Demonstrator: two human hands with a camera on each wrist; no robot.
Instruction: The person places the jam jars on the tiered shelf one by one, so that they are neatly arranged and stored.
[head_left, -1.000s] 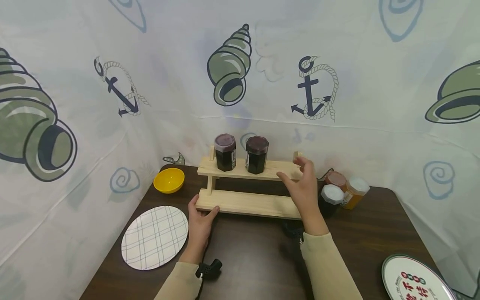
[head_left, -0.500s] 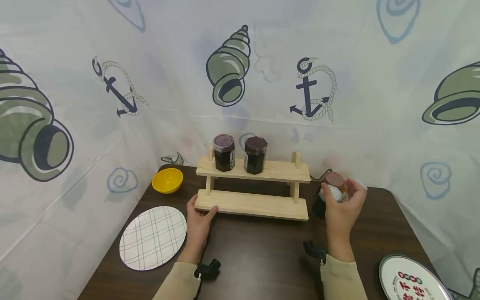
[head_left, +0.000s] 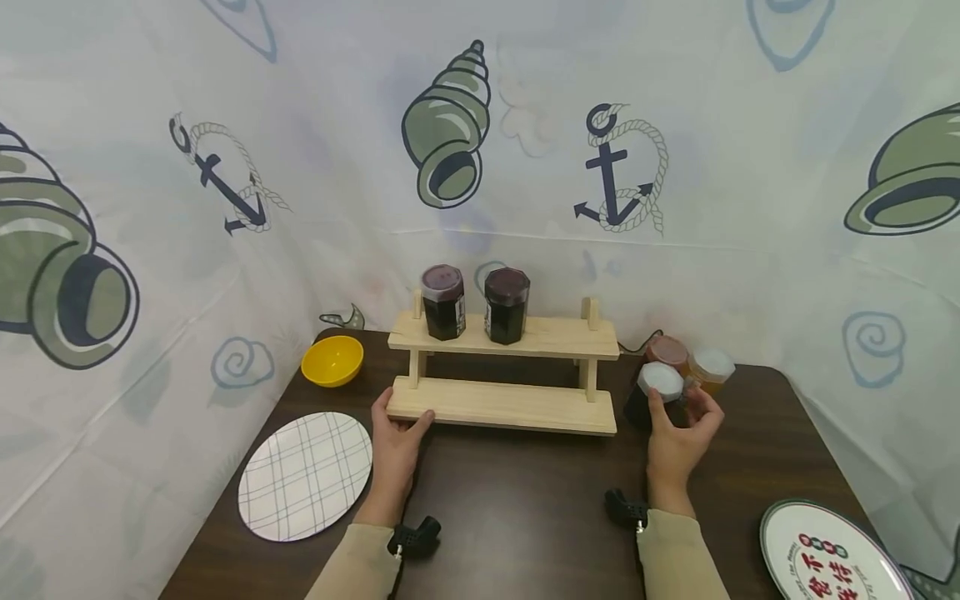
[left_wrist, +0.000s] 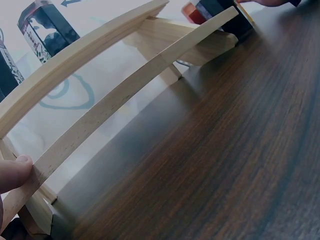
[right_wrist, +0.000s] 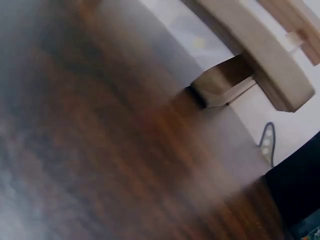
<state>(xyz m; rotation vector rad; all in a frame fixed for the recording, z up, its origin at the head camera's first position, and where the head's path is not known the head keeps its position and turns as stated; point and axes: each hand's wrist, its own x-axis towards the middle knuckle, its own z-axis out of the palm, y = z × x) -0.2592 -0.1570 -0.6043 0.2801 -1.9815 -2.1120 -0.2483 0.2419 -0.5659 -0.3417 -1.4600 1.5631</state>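
On the dark wooden bench (head_left: 525, 508), a pale two-tier wooden rack (head_left: 502, 404) stands toward the back edge. The left hand (head_left: 397, 433) holds the left end of the rack's lower board, thumb curled onto its top and fingers against its front edge. The right hand (head_left: 678, 437) wraps its curled fingers round a dark hexagonal jar with a white lid (head_left: 656, 392), which stands on the bench just beside the rack's right end. Close behind it stand a jar with a reddish-brown lid (head_left: 667, 350) and an amber jar with a white lid (head_left: 711, 369). Two dark purple-lidded jars (head_left: 475, 302) stand side by side on the left half of the rack's upper board. A yellow bowl (head_left: 332, 360) sits in the back left corner, a checked white plate (head_left: 306, 475) by the left edge, and a printed plate (head_left: 828, 562) at the front right corner.
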